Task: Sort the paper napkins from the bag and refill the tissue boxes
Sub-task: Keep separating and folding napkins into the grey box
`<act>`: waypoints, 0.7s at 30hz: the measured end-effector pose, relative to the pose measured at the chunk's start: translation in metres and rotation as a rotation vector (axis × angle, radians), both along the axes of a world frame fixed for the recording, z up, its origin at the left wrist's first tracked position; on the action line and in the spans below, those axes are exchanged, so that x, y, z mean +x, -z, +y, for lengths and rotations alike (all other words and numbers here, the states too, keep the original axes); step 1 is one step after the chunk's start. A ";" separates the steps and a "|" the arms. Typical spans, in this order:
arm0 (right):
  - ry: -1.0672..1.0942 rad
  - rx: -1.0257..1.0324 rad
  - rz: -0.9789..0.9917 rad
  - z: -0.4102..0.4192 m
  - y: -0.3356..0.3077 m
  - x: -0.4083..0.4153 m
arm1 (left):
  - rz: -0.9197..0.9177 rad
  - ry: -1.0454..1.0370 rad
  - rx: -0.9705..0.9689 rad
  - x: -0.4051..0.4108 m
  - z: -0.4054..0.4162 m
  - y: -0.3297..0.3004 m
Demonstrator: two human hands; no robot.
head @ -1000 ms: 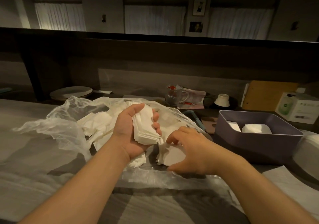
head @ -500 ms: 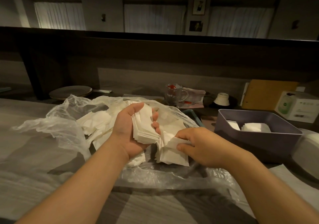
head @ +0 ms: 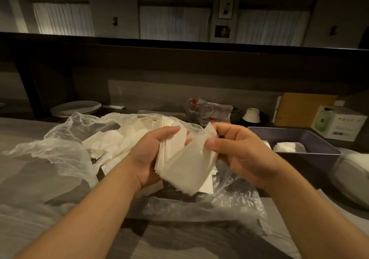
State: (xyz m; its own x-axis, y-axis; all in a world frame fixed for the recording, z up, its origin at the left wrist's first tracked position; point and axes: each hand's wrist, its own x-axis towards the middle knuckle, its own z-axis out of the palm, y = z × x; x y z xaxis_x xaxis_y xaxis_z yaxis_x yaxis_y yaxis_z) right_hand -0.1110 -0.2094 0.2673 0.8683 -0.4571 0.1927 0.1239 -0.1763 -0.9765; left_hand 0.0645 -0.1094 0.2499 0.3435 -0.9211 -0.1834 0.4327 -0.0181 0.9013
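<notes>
Above a grey wooden counter (head: 40, 179), a person's two bare hands meet over an open, crumpled clear plastic bag (head: 65, 151). The left hand (head: 147, 159) is cupped palm up, its fingers curled around a neat stack of white paper napkins (head: 171, 155) held on edge. The right hand (head: 239, 155) pinches a few more napkins (head: 193, 167) between thumb and fingers and holds them flat against the front of that stack. Loose napkins (head: 111, 141) lie heaped inside the bag, behind and to the left of the hands.

To the right, just past the bag, sits a dark purple open tissue box (head: 311, 139) with a few folded white napkins (head: 287, 146) lying at its bottom. Farther back on the counter are stacked plates (head: 75, 108) on the left, a glass mug (head: 196, 109) in the middle, a small white cup (head: 252, 115), a brown board (head: 299, 109) leaning upright, and a white carton (head: 339, 123) at far right. The room is dim.
</notes>
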 end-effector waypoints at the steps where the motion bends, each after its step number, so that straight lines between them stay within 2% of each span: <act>1: 0.018 -0.013 -0.010 0.002 0.002 0.003 | -0.051 0.021 0.010 -0.004 0.002 -0.001; 5: 0.178 -0.128 0.022 0.005 0.009 0.014 | -0.114 0.155 -0.016 -0.009 0.004 0.002; 13: 0.372 -0.306 0.037 0.003 0.018 0.020 | 0.116 0.211 -0.003 -0.005 -0.004 0.010; 15: 0.402 -0.311 0.019 0.003 0.019 0.022 | 0.146 0.246 -0.033 -0.004 -0.003 0.011; 21: 0.437 -0.230 -0.023 0.005 0.021 0.025 | 0.073 0.378 -0.074 -0.004 0.001 0.016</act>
